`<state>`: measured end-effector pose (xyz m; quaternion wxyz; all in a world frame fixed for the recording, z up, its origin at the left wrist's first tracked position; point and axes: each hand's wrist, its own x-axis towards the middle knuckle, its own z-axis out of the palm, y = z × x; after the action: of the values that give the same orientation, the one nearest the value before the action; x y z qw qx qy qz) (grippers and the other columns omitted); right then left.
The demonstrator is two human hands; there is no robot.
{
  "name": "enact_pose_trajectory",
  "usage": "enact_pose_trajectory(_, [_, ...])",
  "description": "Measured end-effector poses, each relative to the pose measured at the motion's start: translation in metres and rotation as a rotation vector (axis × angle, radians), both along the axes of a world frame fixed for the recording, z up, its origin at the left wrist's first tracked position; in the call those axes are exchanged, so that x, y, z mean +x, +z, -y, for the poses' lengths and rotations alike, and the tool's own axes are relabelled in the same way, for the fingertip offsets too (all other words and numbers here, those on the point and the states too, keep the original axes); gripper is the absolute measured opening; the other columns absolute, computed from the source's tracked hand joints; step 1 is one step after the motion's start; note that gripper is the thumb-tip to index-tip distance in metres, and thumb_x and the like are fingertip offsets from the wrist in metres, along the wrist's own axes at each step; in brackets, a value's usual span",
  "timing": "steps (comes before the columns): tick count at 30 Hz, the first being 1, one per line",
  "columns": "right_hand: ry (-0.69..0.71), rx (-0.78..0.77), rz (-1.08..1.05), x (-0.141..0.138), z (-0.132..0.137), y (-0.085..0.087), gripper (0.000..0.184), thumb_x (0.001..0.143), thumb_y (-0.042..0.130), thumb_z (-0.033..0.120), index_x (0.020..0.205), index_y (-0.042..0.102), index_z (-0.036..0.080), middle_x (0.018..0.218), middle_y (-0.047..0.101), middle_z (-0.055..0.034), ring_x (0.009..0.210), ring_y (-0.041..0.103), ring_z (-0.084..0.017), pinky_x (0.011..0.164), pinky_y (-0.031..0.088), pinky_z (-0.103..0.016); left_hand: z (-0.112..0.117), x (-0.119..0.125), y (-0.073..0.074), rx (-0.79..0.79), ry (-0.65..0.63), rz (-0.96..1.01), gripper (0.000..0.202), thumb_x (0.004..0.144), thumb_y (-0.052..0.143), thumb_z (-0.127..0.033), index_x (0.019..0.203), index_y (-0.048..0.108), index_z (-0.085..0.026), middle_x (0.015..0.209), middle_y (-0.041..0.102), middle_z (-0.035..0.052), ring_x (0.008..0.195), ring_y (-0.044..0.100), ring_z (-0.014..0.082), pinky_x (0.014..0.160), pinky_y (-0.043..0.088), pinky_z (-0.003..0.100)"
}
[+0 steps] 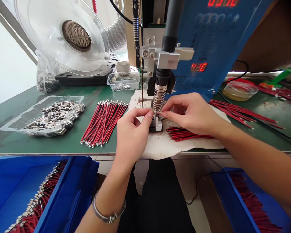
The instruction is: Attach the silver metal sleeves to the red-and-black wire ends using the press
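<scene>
My left hand (133,132) pinches something small at the left of a metal fixture (157,123), under the tip of a soldering machine (161,89). From the other side my right hand (189,113) reaches to the same spot, thumb and forefinger pressed together. What lies between the fingertips is too small and covered to name. Beneath my right hand a bundle of red and black wires (181,133) rests on a pale cloth (160,147). Left of my left hand lies a pile of red and black wires with metal ends (104,123).
A clear tray of metal connectors (55,118) sits at the left, with a small clear box (123,82) behind. More wires (242,113) lie at right near a round tub (241,90). Blue bins (70,194) with wires stand below the table edge. A large clear reel (63,35) stands behind.
</scene>
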<state>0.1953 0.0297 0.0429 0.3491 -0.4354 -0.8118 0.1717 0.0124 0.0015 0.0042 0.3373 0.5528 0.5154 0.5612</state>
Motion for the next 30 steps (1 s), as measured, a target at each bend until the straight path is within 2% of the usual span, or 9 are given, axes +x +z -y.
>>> enact_pose_trajectory(22, [0.008, 0.017, 0.01, 0.0004, -0.0015, -0.0019, 0.013, 0.086, 0.071, 0.027, 0.078, 0.075, 0.019, 0.06, 0.063, 0.0041, 0.051, 0.05, -0.008, 0.053, 0.037, -0.027, 0.0003, 0.0004, 0.0015, 0.011, 0.009, -0.019, 0.016, 0.084, 0.077, -0.035, 0.087, 0.079, -0.02, 0.077, 0.071, 0.0038, 0.068, 0.062, 0.016, 0.057, 0.042, 0.026])
enact_pose_trajectory(30, [-0.002, 0.033, 0.02, 0.0005, 0.0003, -0.0039, 0.014, 0.086, 0.071, 0.028, 0.077, 0.075, 0.019, 0.056, 0.061, 0.0047, 0.048, 0.047, -0.007, 0.05, 0.036, -0.026, 0.0, -0.0006, -0.001, 0.025, 0.004, -0.029, 0.017, 0.085, 0.076, -0.037, 0.088, 0.079, -0.02, 0.074, 0.07, 0.0033, 0.064, 0.058, 0.0149, 0.054, 0.038, 0.026])
